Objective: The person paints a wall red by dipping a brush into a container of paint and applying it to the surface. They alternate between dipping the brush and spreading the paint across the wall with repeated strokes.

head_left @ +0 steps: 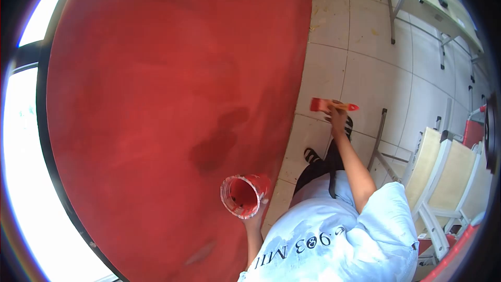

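so the red wall (156, 73) takes up most of the view, with a darker blotch (214, 149) around its middle. the tiled floor (376, 73) starts at the wall's bottom edge, and past the wall's opposite edge there's a bright window (21, 167). pale metal-legged furniture (454, 172) stands across from the wall, well apart from it, so the strip of tile in between is the room for moving. the person in the light blue shirt (334, 240) is right beside the wall.

bucket (240, 198) shows in front of the wall near its bottom edge, mouth toward the camera, rim all smeared, red inside. left hand (254, 223) is gripping it; can't tell if it touches the wall.

paintbrush (319, 104) is just past the wall's bottom edge in view, red bristles pointing wallward, a sliver of tile showing between. right hand (337, 119) is closed round its handle. dark sandals (312, 155) sit near the wall too.
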The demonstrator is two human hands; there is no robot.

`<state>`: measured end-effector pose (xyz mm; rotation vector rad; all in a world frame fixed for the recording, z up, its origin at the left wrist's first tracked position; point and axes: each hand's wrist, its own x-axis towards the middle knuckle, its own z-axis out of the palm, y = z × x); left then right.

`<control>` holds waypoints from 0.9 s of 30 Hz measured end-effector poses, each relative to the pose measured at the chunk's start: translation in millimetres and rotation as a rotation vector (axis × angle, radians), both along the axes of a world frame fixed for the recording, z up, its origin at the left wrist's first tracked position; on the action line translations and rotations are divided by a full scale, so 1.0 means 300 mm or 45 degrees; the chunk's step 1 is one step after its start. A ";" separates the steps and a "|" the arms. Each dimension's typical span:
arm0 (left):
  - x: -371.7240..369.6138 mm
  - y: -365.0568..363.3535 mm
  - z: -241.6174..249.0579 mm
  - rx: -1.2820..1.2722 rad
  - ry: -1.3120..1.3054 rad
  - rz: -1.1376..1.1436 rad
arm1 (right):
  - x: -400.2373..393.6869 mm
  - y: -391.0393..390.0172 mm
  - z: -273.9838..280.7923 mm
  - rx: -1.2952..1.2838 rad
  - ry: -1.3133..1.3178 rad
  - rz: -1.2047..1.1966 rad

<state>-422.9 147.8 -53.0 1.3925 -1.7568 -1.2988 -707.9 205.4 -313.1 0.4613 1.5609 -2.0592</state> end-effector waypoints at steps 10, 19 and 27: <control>-0.227 -0.023 0.267 -0.153 0.182 -0.193 | -0.226 0.476 0.315 0.320 -0.150 -0.156; -0.526 -0.031 0.305 -0.055 0.276 -0.664 | -0.308 0.505 0.572 0.091 -0.187 -0.285; -0.847 -0.101 0.230 0.047 0.249 -0.969 | -0.377 0.574 0.630 0.015 -0.223 -0.523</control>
